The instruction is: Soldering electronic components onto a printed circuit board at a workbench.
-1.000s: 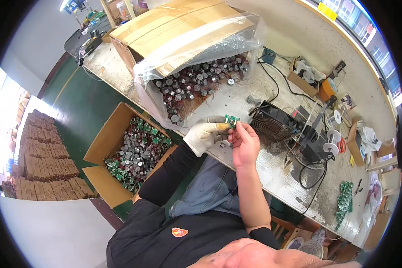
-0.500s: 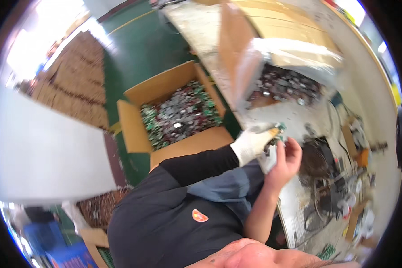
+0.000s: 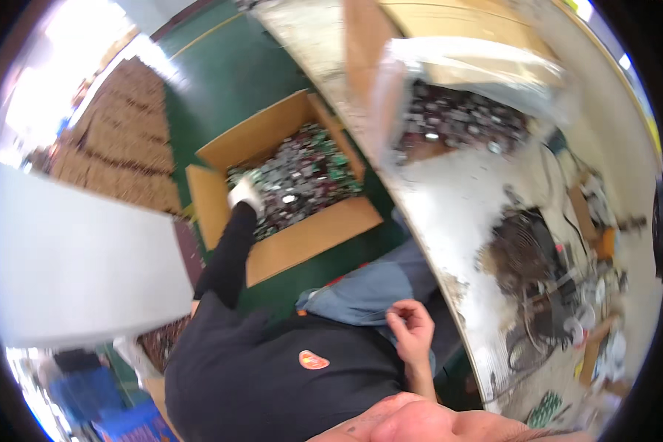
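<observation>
My left hand [image 3: 245, 193], in a white glove, reaches into the open cardboard box [image 3: 313, 239] on the floor. It is at the left side of a heap of small green circuit boards and grey metal parts [image 3: 295, 173]. Motion blurs the gloved fingers, so I cannot see whether they grip anything. My bare right hand [image 3: 411, 324] hovers over my lap, beside the workbench edge. Its fingers are loosely curled in toward the thumb, and nothing shows between them.
On the white-topped workbench [image 3: 449, 199] lies a plastic-lined carton [image 3: 471, 62] with more dark and silver parts spilling at its mouth. A dark round fan-like device [image 3: 523, 243], cables and clutter line the bench's right side. Brown stacked material [image 3: 118, 140] stands at the far left.
My left hand has swung left from above the bench edge, where it held small green boards, down into the floor box. My right hand has dropped back toward my lap.
</observation>
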Available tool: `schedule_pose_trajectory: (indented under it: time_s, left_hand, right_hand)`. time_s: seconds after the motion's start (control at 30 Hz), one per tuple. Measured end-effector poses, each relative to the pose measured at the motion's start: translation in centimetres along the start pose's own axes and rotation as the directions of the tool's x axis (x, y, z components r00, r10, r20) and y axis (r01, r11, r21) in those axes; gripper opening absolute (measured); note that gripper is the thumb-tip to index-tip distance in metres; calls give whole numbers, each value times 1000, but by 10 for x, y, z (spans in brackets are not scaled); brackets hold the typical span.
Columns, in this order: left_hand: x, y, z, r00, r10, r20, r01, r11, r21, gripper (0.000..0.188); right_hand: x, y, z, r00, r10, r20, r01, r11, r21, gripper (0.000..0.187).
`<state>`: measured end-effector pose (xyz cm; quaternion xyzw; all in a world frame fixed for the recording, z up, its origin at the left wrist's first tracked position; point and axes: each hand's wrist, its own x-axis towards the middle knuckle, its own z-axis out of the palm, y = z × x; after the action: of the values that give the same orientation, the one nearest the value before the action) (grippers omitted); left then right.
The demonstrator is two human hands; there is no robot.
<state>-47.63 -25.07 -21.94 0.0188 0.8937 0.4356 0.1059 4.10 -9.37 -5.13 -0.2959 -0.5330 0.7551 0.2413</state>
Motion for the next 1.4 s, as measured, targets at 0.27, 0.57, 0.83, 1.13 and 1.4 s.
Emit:
schedule_pose_trajectory:
  time_s: [0.27,0.57,0.83,1.13,1.4]
  left_hand:
    - [-256,248,47,447,816,367,-696,575,-430,25]
    - [-244,417,170,640,628,442,-765,469,441,80]
    - [-235,403,184,539,821,188,-743,357,566,71]
    - [-266,386,205,543,804,243,-807,420,415,65]
    - [-298,386,222,488,833,261,-825,343,448,54]
  right_hand:
    - [-32,39,-25,989,98,-112,-89,993,83,21]
    - [-39,17,-21,997,-42,-70,50,992,119,21]
    - [-53,18,-31,997,11,81,-39,936,351,21]
    - [-56,14,-45,983,-139,117,69,882,466,23]
    - [-61,25,-37,984,-136,114,67,879,473,24]
